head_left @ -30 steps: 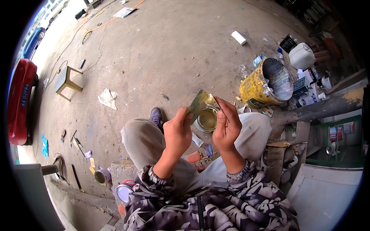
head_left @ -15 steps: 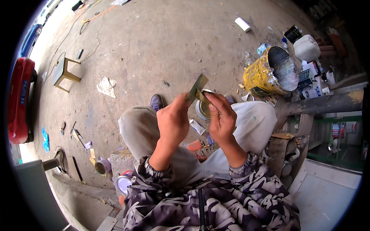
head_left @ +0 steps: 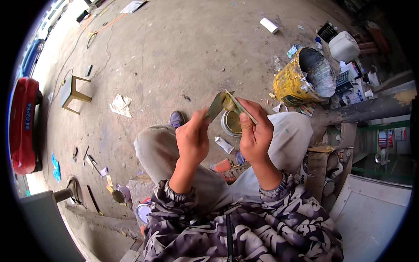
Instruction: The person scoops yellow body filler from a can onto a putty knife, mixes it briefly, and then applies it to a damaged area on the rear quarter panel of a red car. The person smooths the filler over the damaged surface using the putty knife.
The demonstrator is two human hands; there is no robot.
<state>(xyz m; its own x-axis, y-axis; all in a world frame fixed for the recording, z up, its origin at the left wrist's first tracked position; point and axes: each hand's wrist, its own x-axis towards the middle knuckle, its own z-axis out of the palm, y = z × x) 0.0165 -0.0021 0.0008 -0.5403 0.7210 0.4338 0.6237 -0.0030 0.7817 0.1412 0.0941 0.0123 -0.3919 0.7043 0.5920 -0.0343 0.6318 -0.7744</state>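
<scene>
- Daylight, even and fairly bright; strongest at the far left, where the concrete floor (head_left: 183, 56) washes out to near white.
- Shadows are soft, no hard edges; the right side and far right corner go dim.
- Heavy fisheye: black vignette all round, straight lines bow at the rim.
- Centre is sharp; both hands show no motion blur; edges smear slightly.

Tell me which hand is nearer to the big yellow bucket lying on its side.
Right. The right hand is just left of the yellow bucket, on its side of the lap. The left hand is farther left, beyond the right hand, holding a flat scraper blade.
</scene>
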